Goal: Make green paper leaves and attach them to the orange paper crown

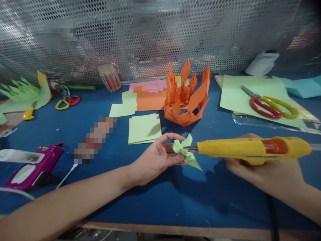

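Note:
Near the middle, my left hand [152, 160] pinches a light green folded paper piece [189, 158] between thumb and fingers. My right hand [271, 177] is wrapped round a yellow glue gun [230, 148], which lies level and points left. Its metal nozzle is at the centre of the green piece; whether glue is coming out cannot be seen. Just behind my left hand lies a stack of light green paper squares [144, 129]. An orange folded paper crown [185, 100] with tall points stands behind the green piece.
Red and yellow scissors [269, 106] rest on green sheets [235, 97] at the right. On the left are smaller scissors [67, 101], a purple case [37, 167] and a green paper crown [22, 90]. A perforated metal panel [175, 40] rises behind the blue table [150, 204].

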Tool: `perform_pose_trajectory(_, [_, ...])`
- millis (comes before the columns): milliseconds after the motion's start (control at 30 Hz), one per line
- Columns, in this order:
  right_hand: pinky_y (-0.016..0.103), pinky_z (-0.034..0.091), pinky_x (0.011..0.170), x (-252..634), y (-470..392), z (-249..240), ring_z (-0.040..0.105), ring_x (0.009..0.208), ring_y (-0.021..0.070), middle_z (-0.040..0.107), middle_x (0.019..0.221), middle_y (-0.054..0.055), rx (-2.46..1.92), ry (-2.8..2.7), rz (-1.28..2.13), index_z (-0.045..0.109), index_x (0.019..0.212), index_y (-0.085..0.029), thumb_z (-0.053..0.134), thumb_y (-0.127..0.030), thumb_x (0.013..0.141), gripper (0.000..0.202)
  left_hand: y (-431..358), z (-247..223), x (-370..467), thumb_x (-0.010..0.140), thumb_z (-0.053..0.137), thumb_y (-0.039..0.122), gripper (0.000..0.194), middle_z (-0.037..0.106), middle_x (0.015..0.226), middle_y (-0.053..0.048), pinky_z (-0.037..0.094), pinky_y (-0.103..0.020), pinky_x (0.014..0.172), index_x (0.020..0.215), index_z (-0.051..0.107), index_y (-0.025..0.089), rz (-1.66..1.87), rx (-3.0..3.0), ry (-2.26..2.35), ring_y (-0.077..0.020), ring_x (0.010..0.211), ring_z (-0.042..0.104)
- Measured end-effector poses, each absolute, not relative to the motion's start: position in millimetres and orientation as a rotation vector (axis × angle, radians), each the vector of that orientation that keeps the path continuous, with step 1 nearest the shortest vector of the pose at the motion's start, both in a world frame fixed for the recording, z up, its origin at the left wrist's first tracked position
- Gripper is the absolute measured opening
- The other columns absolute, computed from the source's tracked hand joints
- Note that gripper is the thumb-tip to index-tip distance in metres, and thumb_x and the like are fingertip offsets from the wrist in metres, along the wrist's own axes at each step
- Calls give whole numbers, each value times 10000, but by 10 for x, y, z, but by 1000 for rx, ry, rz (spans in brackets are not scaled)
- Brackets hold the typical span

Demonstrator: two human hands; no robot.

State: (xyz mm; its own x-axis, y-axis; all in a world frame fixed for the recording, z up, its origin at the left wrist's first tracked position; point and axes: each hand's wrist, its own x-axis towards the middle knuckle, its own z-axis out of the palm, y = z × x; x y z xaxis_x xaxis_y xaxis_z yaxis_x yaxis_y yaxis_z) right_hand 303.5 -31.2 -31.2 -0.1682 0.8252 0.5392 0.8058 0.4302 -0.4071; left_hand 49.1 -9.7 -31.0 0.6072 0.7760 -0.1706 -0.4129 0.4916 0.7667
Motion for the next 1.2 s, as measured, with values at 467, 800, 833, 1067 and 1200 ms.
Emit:
perform_pose_trajectory(467, [348,551,494,3138,-384,-264,680,572,252,688,607,5,-1519,-1854,109,631,659,-301,697,-509,747,235,-125,-237,497,780,789,215,320,625,967,-14,473,-225,578,1050,619,199,794,952,792,-78,626,606])
perform_pose_trajectory(800, [326,535,401,2991,-364,-239,678,478,248,683,515,-1,-1454,-1835,120,661,580,-282,667,-527,768,309,-226,-195,417,705,867,294,471,466,1327,-48,417,-219,572,1154,728,327,1099,1476,1050,-76,696,462])
perform_pose_trajectory(833, [319,533,396,2977,-355,-222,676,470,242,685,518,-4,-1434,-1847,126,659,585,-280,668,-515,768,298,-238,-188,412,709,865,296,416,471,1318,-47,416,-224,569,1108,752,328,1122,1493,1052,-74,680,453])
perform_pose_trajectory(1067, [269,533,414,2946,-331,-161,665,473,192,688,585,-21,-1310,-1943,152,636,670,-266,682,-445,782,216,-262,-173,425,763,824,300,86,535,1162,-31,414,-253,551,840,802,268,1200,1447,1005,-30,557,418])
perform_pose_trajectory(1200, [252,521,403,2943,-305,-159,659,468,177,683,590,-29,-1257,-1986,128,625,672,-268,663,-440,800,219,-235,-194,438,768,814,334,109,542,1109,-32,382,-241,508,774,787,229,1172,1409,1024,-22,541,414])
